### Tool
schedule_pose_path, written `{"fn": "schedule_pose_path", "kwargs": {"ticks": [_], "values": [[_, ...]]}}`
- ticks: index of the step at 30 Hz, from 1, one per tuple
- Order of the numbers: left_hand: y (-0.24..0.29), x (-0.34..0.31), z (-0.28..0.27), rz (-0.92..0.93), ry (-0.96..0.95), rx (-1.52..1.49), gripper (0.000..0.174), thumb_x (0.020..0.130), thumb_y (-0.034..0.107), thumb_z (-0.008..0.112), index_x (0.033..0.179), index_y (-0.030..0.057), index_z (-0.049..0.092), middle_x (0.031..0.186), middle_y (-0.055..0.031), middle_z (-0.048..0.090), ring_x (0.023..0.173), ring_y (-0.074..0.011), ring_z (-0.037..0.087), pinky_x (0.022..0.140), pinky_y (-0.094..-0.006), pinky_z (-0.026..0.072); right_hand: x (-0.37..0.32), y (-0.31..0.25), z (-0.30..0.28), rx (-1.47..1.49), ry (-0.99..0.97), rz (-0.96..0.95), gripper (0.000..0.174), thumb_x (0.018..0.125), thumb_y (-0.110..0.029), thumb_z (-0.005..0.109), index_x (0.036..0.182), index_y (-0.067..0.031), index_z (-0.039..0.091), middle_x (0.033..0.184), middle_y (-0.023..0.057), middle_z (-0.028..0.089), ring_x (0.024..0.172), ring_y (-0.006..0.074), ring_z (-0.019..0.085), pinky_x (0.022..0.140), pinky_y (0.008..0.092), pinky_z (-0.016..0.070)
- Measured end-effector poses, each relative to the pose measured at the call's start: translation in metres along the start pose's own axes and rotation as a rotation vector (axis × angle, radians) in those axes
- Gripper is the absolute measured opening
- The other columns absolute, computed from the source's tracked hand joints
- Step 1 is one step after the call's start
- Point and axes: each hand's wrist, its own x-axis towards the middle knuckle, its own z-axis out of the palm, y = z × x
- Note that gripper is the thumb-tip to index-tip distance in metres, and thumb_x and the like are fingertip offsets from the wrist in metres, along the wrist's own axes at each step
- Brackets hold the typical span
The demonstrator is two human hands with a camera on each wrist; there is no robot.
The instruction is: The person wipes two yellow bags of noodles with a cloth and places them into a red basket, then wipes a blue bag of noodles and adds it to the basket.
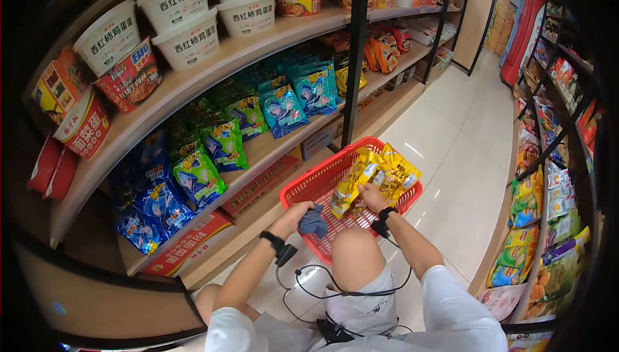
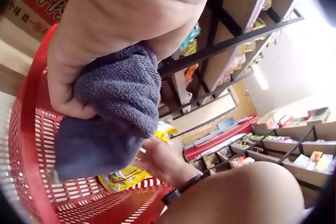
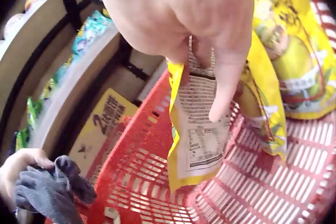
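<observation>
My left hand [image 1: 293, 218] grips a crumpled blue-grey cloth [image 2: 118, 92] at the near left rim of a red plastic basket [image 1: 309, 187]. In the right wrist view, my right hand [image 3: 194, 19] pinches the top of a yellow snack bag [image 3: 197, 129], whose printed back faces the camera. That bag hangs inside the basket. More yellow bags [image 1: 393, 171] lie in the basket's right part, next to my right hand. The cloth droops below the left fingers, over the basket.
Shelves on the left hold white noodle tubs [image 1: 177, 0], green snack bags [image 1: 200, 171] and blue snack bags [image 1: 155, 213]. A black shelf post [image 1: 354, 61] stands behind the basket. On the right is another snack shelf [image 1: 535, 223]. Cables [image 1: 335, 287] loop near my knee [image 1: 356, 255].
</observation>
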Motion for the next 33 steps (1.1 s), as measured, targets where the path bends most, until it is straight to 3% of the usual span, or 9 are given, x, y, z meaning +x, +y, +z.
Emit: {"fn": "schedule_pose_path", "kwargs": {"ticks": [2,7,11,14,17,20,24,29,33], "values": [[-0.01,0.028,0.007,0.038,-0.054,-0.03,0.023,0.096,0.02,0.057,0.097,-0.0002,0.068,0.083,-0.0089,0.072,0.069,-0.021,0.071,0.067,-0.0358,0.0615,0.018,0.033,0.005,-0.138,0.0,-0.003,0.035,0.106,-0.028,0.05,0.127,-0.0006,0.057,0.117,0.0157,0.066,0.099,0.0297,0.069,0.071,0.0417,0.0649],[-0.017,0.106,0.016,0.084,-0.048,0.028,0.017,0.09,0.006,0.056,0.09,-0.0071,0.068,0.077,-0.0101,0.067,0.061,-0.0222,0.066,0.055,-0.0374,0.0538,0.006,-0.005,0.029,0.006,-0.076,0.249,0.043,0.102,-0.024,0.057,0.138,-0.0025,0.047,0.131,0.0197,0.056,0.121,0.0426,0.054,0.086,0.067,0.0542],[-0.032,0.176,0.0,-0.039,-0.045,0.234,0.015,0.091,0.001,0.054,0.084,-0.0028,0.067,0.079,-0.0126,0.071,0.063,-0.0252,0.07,0.056,-0.0404,0.0599,0.011,-0.04,0.013,0.093,0.127,0.139,0.031,0.091,-0.026,0.071,0.112,-0.0049,0.06,0.079,0.0068,0.064,0.06,0.0202,0.058,0.057,0.0393,0.0527],[-0.031,0.161,0.011,0.082,0.061,0.488,0.015,0.092,0.003,0.054,0.086,0.0026,0.067,0.081,-0.0091,0.071,0.063,-0.0216,0.068,0.058,-0.0406,0.0588,0.03,-0.063,-0.009,0.002,0.212,0.221,0.03,0.091,-0.025,0.071,0.111,-0.005,0.059,0.083,0.0093,0.065,0.058,0.0186,0.058,0.054,0.0372,0.0529],[-0.066,0.208,-0.01,-0.184,-0.022,0.388,0.014,0.093,0.009,0.057,0.103,0.0058,0.066,0.084,-0.004,0.071,0.062,-0.0181,0.067,0.061,-0.0399,0.0578,0.057,-0.05,-0.023,-0.078,0.25,0.188,0.033,0.091,-0.021,0.069,0.117,-0.0021,0.06,0.093,0.0143,0.068,0.069,0.0235,0.067,0.054,0.0401,0.0547],[-0.054,0.174,0.02,-0.244,-0.039,0.287,0.015,0.092,0.009,0.058,0.103,0.0067,0.067,0.083,-0.0032,0.071,0.067,-0.016,0.069,0.062,-0.0356,0.0587,0.059,-0.045,-0.02,-0.113,0.328,-0.086,0.038,0.089,-0.013,0.066,0.122,0.0032,0.061,0.103,0.0205,0.07,0.083,0.0342,0.074,0.058,0.0476,0.061],[-0.075,0.219,0.016,-0.142,-0.196,0.177,0.025,0.089,0.009,0.059,0.113,0.0061,0.065,0.091,-0.0038,0.071,0.073,-0.0168,0.069,0.063,-0.0368,0.0578,0.054,-0.034,-0.025,-0.629,0.515,-0.436,0.053,0.091,-0.018,0.068,0.135,0.0066,0.053,0.118,0.0254,0.068,0.101,0.0391,0.07,0.086,0.0458,0.0562],[-0.06,0.198,0.046,-0.125,-0.034,0.371,0.047,0.09,0.005,0.059,0.137,0.0098,0.051,0.121,-0.0087,0.064,0.1,-0.0202,0.067,0.083,-0.0448,0.0569,-0.008,-0.074,-0.063,-0.721,0.306,-0.097,0.036,0.082,-0.02,0.077,0.109,0.0012,0.066,0.119,0.027,0.063,0.113,0.0423,0.06,0.092,0.0457,0.0506],[-0.064,0.195,0.051,-0.19,-0.009,0.302,0.053,0.09,0.006,0.059,0.142,0.0113,0.048,0.122,-0.0075,0.063,0.1,-0.0174,0.066,0.08,-0.0434,0.0577,-0.018,-0.079,-0.086,-0.846,0.667,-0.639,0.033,0.076,-0.016,0.078,0.102,-0.0019,0.062,0.107,0.0205,0.057,0.1,0.0419,0.061,0.083,0.0511,0.0525]]}}
